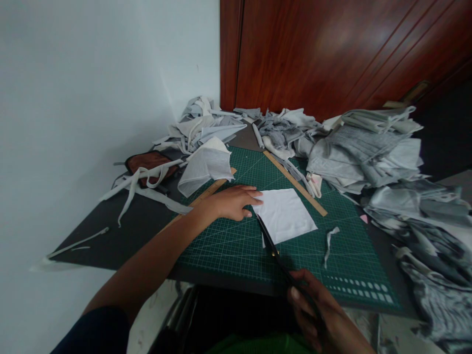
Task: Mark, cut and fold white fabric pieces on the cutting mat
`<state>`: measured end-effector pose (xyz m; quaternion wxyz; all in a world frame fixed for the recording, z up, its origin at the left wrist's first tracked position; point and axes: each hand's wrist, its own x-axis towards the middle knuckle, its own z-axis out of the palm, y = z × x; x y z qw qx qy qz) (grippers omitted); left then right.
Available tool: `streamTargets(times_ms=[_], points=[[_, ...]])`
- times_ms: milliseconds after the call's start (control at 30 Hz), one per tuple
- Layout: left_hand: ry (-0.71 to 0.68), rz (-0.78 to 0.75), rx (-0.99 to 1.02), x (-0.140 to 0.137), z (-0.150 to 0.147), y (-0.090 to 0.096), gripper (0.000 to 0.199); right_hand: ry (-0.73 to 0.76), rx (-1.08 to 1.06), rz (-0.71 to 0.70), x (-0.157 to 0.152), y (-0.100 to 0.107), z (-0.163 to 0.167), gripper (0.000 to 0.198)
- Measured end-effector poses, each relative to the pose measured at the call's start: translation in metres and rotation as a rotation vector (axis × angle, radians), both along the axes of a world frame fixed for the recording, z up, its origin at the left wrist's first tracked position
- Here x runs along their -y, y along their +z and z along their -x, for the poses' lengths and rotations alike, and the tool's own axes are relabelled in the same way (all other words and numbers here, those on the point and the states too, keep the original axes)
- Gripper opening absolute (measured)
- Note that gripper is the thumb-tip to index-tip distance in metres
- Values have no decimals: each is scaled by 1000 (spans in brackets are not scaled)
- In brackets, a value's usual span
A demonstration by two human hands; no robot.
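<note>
A white square piece of cloth lies flat on the green cutting mat. My left hand rests at its upper left corner, fingers stretched out and a little apart, the fingertips touching the cloth's edge. Black scissors run along the left side of the cloth, with their tips close to my left fingertips. My right hand is closed around the scissor handles near the table's front edge. A narrow white strip hangs at the cloth's lower left, beside the blades. Whether the blades are parted is hard to make out.
Wooden rulers lie on the mat, one partly under a folded pale cloth. Grey and white fabric heaps line the back and right. A brown pouch sits left. A twisted scrap lies right, near a pink piece.
</note>
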<state>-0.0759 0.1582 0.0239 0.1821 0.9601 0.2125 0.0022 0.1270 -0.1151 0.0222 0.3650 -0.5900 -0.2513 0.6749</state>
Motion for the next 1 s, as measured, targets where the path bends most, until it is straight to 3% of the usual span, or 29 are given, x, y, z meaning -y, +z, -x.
streamTargets(times_ms=[700,1000], points=[[-11,-25,4,0,0,-1,53,-83,45,-14,-1,7,5,58],[-7,-10,15,0,-1,1,54,-153,-24,44,-3,11,0,66]])
